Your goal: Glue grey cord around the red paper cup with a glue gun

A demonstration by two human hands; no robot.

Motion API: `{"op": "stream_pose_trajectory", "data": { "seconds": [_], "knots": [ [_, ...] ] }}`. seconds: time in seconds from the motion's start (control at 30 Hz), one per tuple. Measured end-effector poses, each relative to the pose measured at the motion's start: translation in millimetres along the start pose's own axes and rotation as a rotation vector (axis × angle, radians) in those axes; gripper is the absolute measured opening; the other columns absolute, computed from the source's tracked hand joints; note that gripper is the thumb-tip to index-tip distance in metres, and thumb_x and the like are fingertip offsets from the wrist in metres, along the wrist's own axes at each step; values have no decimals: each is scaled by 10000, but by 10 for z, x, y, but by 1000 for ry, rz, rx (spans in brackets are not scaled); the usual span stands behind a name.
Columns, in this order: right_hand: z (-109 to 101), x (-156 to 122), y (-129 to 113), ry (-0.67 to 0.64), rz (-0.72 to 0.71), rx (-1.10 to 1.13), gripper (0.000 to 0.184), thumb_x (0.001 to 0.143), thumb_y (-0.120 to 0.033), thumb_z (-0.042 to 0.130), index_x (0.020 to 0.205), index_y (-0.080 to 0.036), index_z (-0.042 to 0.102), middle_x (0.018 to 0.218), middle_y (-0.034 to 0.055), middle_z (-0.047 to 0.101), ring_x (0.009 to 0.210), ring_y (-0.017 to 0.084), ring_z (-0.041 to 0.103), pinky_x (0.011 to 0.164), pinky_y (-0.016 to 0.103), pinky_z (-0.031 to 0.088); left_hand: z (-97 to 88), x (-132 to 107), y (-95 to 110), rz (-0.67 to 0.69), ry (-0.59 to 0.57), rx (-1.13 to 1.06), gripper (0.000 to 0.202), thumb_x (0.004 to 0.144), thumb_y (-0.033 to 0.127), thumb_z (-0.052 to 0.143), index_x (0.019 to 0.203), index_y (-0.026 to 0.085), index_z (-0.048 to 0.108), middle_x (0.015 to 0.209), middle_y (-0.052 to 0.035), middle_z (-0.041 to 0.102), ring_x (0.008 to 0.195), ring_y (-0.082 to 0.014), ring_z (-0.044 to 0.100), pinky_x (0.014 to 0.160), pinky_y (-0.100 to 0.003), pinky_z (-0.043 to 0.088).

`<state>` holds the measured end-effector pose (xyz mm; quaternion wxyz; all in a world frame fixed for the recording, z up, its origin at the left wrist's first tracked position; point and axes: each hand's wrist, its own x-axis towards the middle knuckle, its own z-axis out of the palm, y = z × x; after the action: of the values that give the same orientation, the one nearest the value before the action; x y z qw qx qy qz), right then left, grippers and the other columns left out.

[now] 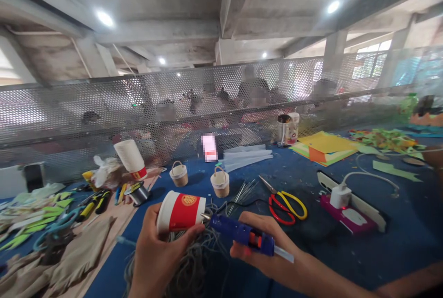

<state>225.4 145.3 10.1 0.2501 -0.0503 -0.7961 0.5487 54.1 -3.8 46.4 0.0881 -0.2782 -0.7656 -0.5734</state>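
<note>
My left hand (155, 247) grips a red and white paper cup (180, 211), held on its side with its bottom towards the right. My right hand (256, 242) is closed around a blue hot glue gun (242, 233). The gun's metal nozzle touches the cup's bottom edge. A tangle of grey twine (194, 270) lies under both hands on the blue table (398, 252).
Two small twine-wrapped baskets (179, 174) (220, 182) stand behind the cup. Scissors (287, 201) with red and yellow handles lie to the right, then a power strip (349, 203) with a white charger. Stacked cups (130, 158), tools and paper scraps crowd the left. A perforated metal screen (104, 104) backs the table.
</note>
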Motion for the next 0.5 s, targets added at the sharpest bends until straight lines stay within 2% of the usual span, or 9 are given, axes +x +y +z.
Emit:
{"op": "stream_pose_trajectory", "data": {
  "seconds": [0.2, 0.5],
  "knots": [
    [-10, -8, -50, 7, -3, -79, 295, 859, -481, 695, 826, -206, 593, 780, -16, 552, 685, 126, 501, 612, 225, 410, -18, 32, -65, 6, 3, 15, 677, 514, 615, 830, 989, 228, 540, 765, 20, 646, 631, -219, 638, 596, -355, 541],
    [-11, 18, -13, -27, 28, -139, 355, 854, -424, 720, 736, -201, 470, 724, -58, 449, 640, 91, 406, 562, 207, 318, -15, 21, -33, 6, -1, 29, 656, 525, 606, 828, 983, 241, 532, 786, 21, 637, 642, -211, 630, 607, -342, 529]
  ]
}}
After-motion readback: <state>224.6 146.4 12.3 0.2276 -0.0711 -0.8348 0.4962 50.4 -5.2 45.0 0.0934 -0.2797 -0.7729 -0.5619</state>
